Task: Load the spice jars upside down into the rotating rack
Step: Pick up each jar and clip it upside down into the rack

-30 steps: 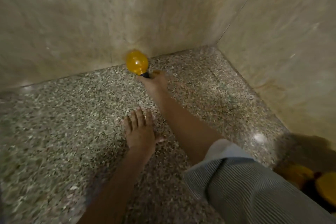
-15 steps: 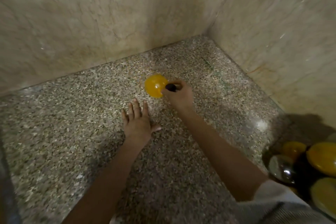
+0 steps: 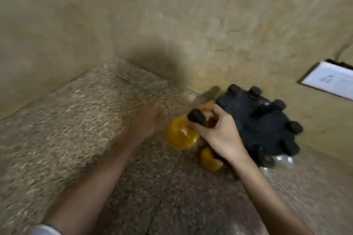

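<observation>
In the head view, a round amber glass spice jar with a black screw cap [image 3: 182, 133] is held by its neck in the right hand [image 3: 217, 131], whose fingers are closed around the neck just below the cap. The jar's long axis is tilted, the cap pointing toward about one o'clock and the rounded body hanging toward seven o'clock. The black rotating rack with stubby round pegs [image 3: 261, 124] lies at three o'clock from the jar, just beside the right hand's knuckles, so the right hand is clearly the nearer one. A second amber jar [image 3: 210, 160] is seen at five o'clock, low against the rack. The left hand [image 3: 150, 118] is blurred, at nine o'clock from the jar; its fingers appear spread and nothing is held. The speckled granite counter [image 3: 76, 129] lies beneath. For loading, a tipping of the cap downward toward the rack would seem to be needed.
</observation>
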